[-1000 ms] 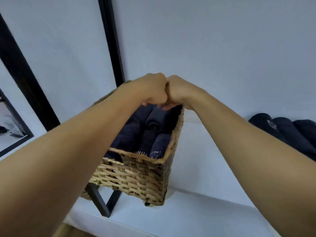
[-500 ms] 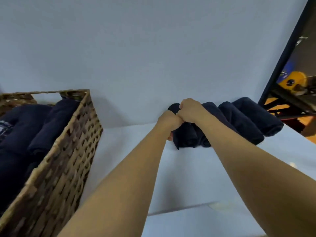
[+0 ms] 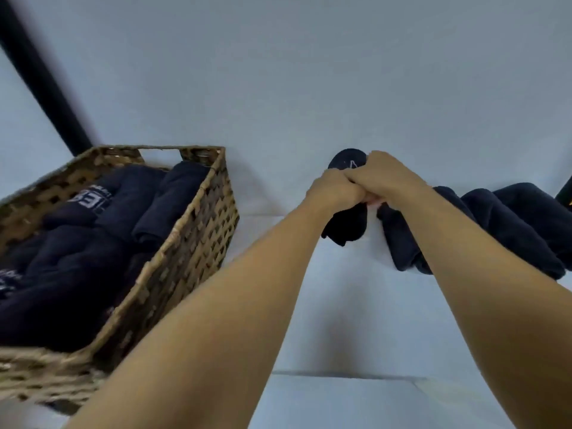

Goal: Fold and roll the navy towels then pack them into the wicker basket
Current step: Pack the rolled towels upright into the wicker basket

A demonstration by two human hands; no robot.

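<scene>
A rolled navy towel (image 3: 348,226) hangs lifted off the white surface, gripped around its middle by both hands. My left hand (image 3: 332,188) and my right hand (image 3: 387,178) are closed on it side by side, knuckles touching. Its upper end (image 3: 346,161) sticks out above my fingers. To the left stands the wicker basket (image 3: 192,239), holding several rolled navy towels (image 3: 123,212), one with white lettering. More rolled navy towels (image 3: 501,224) lie in a row at the right, partly hidden behind my right forearm.
A white wall (image 3: 309,72) rises right behind the white surface (image 3: 340,305). A black frame post (image 3: 40,78) slants behind the basket at the upper left. The surface's front step shows near the bottom (image 3: 356,374).
My hands left the basket, reached right to the row of rolled towels, and now lift the leftmost roll away from the row, toward the basket. The view has swung back left.
</scene>
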